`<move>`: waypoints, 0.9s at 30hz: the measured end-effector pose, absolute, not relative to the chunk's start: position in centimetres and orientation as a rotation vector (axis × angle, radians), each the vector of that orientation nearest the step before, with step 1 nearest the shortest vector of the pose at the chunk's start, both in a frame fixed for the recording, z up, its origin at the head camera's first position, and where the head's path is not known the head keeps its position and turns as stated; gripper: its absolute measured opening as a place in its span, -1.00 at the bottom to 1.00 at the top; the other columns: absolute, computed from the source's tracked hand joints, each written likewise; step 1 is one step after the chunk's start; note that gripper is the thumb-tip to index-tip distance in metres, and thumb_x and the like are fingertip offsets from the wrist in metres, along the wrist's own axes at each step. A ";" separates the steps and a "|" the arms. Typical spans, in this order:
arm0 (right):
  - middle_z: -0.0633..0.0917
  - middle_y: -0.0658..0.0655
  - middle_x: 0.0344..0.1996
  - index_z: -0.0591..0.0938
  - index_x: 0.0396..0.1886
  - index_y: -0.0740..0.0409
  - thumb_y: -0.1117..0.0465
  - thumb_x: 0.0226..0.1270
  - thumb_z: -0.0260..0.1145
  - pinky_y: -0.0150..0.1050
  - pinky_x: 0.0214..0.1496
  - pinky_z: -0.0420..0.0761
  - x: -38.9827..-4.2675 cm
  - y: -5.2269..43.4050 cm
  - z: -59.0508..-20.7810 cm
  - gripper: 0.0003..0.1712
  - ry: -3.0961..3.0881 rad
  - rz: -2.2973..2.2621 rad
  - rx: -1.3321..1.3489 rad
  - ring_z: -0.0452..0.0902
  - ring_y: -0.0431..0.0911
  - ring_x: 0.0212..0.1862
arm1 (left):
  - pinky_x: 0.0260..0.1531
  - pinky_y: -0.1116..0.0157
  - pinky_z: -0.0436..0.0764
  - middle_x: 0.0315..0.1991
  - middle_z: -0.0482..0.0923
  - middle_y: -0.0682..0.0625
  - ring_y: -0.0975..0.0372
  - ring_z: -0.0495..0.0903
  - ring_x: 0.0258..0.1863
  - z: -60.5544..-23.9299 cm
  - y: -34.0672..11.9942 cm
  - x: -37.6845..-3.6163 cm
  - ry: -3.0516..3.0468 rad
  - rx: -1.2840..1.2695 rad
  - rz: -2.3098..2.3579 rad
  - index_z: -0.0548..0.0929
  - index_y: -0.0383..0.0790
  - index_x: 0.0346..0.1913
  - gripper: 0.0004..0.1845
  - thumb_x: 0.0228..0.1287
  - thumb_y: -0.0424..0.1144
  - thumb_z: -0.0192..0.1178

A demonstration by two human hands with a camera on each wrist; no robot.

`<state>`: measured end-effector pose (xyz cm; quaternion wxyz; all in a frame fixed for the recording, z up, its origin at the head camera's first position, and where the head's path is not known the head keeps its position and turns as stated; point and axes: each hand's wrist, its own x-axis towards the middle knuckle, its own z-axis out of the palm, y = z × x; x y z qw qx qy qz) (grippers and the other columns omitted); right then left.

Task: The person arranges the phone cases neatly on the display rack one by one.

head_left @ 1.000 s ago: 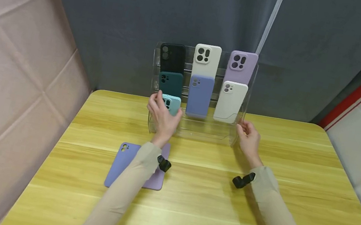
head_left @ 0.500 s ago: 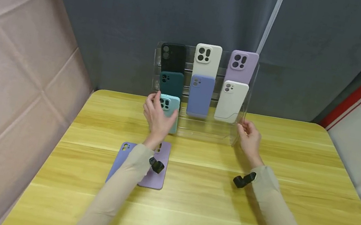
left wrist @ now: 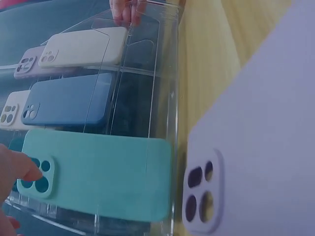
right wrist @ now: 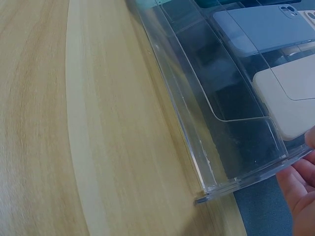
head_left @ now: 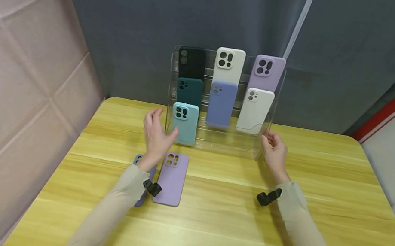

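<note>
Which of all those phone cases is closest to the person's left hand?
The mint-green case, alone on the clear rack's lowest row, right beside the left hand.

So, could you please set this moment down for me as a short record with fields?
Setting: wooden table, clear acrylic display rack at its far edge
Rack contents: seven phone cases; bottom row holds only a mint phone case, at the left
Left hand: open beside the rack's left end, one fingertip at the mint case's camera cut-out in the left wrist view
Right hand: fingers on the rack's right end
On table: lilac phone case; blue phone case partly under the left forearm
</note>
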<state>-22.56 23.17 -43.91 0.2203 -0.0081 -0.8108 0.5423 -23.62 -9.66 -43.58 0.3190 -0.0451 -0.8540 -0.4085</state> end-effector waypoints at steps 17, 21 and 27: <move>0.64 0.38 -0.14 0.54 -0.02 0.44 0.29 0.35 0.17 -0.70 -0.19 0.46 -23.8 24.5 -46.5 -0.68 -2.263 1.479 -0.041 0.45 -0.51 -0.26 | 0.11 -0.05 0.36 0.15 0.22 -0.38 -0.15 0.24 0.15 -45.7 -14.1 -20.0 -2.578 0.008 -1.020 0.28 -0.50 0.22 -0.21 -0.02 -0.18 0.38; 0.64 0.38 -0.12 0.54 -0.02 0.43 0.27 0.35 0.17 -0.70 -0.18 0.45 -23.8 24.5 -46.5 -0.68 -2.274 1.479 -0.061 0.43 -0.52 -0.26 | 0.15 -0.04 0.30 0.15 0.20 -0.41 -0.17 0.20 0.16 -46.1 -14.7 -19.2 -2.662 -0.001 -0.980 0.22 -0.54 0.25 -0.11 -0.08 -0.18 0.43; 0.64 0.37 -0.12 0.54 -0.02 0.43 0.26 0.36 0.17 -0.69 -0.17 0.45 -23.9 24.4 -46.5 -0.68 -2.276 1.485 -0.066 0.44 -0.50 -0.25 | 0.10 -0.07 0.33 0.17 0.19 -0.44 -0.20 0.19 0.15 -46.6 -15.1 -18.0 -2.755 0.036 -0.931 0.18 -0.56 0.28 -0.02 -0.12 -0.13 0.47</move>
